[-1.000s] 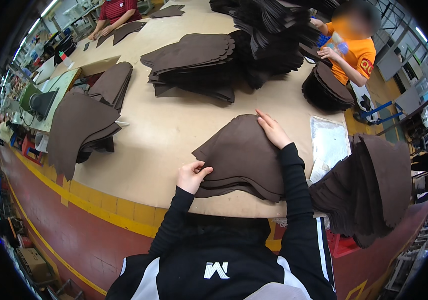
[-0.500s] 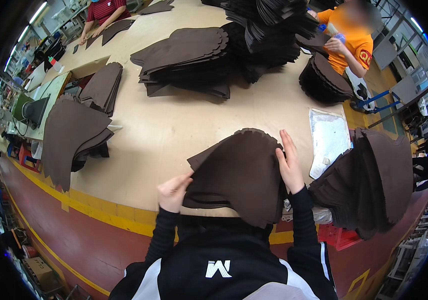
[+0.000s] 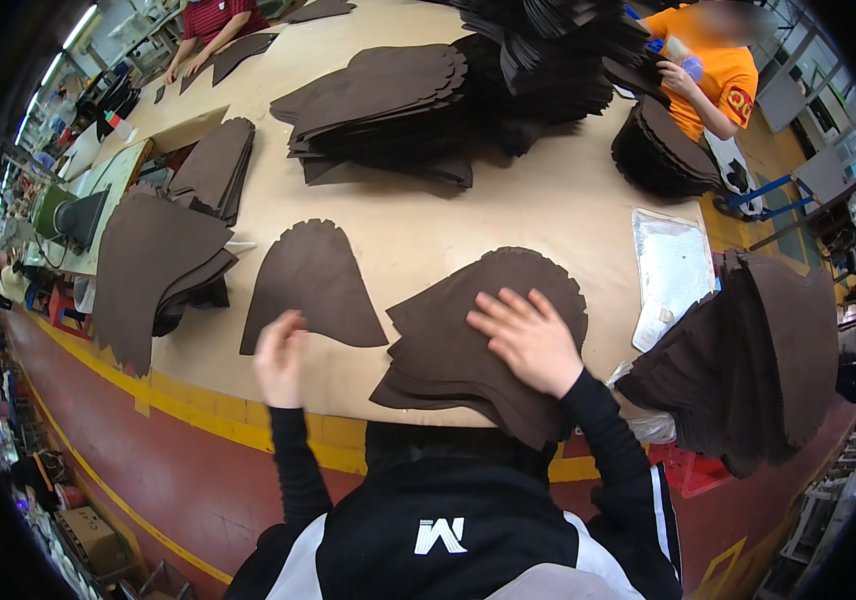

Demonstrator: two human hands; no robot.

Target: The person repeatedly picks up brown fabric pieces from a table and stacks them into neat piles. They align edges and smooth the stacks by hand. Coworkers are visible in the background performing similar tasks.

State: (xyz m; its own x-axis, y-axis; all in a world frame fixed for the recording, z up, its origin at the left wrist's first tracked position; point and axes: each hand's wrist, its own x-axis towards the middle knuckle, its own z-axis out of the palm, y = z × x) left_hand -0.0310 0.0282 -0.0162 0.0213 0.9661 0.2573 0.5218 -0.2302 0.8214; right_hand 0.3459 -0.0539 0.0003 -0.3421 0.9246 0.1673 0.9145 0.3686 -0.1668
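My right hand [image 3: 526,342] lies with fingers spread on a small fanned stack of dark brown cut pieces [image 3: 448,335] in front of me. The pieces have a rounded, notched upper edge, and their lower corners fan out at the left. Left of this stack, one brown piece [image 3: 313,285] of the same shape lies flat on the tabletop. My left hand [image 3: 280,360] is at that piece's lower left edge, overlapping it in the picture. Its fingers are smeared by motion, so whether they touch the piece cannot be seen.
More brown piles hang over the table [image 3: 418,225] edges: a left pile [image 3: 153,270] and a right pile [image 3: 783,350]. Tall stacks [image 3: 378,100] stand farther back. A whitish sheet [image 3: 670,270] lies at right. A person in orange [image 3: 723,75] and one in red [image 3: 216,20] work across the table.
A single brown piece now lies flat to the left of the stack. My left hand has moved left, off the stack's edge. My right hand has shifted from the stack's right side onto its top.
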